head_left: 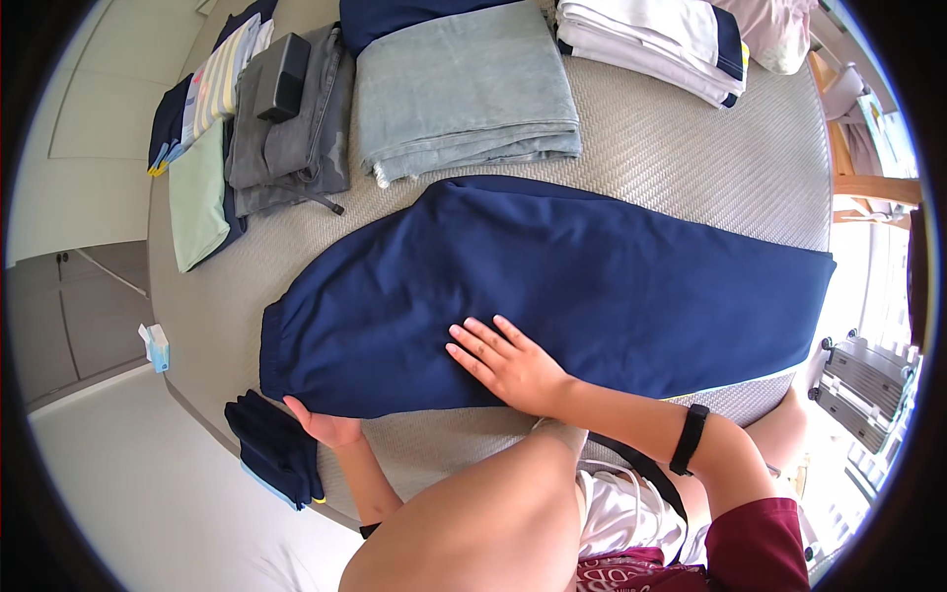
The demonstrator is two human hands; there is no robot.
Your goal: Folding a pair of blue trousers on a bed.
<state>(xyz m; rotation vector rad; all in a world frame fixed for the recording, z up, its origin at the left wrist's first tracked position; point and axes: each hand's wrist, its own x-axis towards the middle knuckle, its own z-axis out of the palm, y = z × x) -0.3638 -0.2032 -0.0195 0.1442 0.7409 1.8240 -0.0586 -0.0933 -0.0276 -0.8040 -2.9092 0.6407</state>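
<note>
Navy blue trousers lie folded lengthwise across the bed in front of me, with the elastic-looking gathered end at the left and the broad end at the right. My right hand rests flat on the middle of them, fingers stretched and a little apart. At the near left edge of the cloth is my left hand, its thumb sticking out to the left. Its other fingers are hidden under the fabric, so their grip does not show. Soft wrinkles run over the left part of the trousers.
Along the far side lie folded light-blue jeans, white clothes and grey trousers with a dark box-shaped device on top. A pale green garment is left of them. A dark folded bundle sits at the near left bed edge.
</note>
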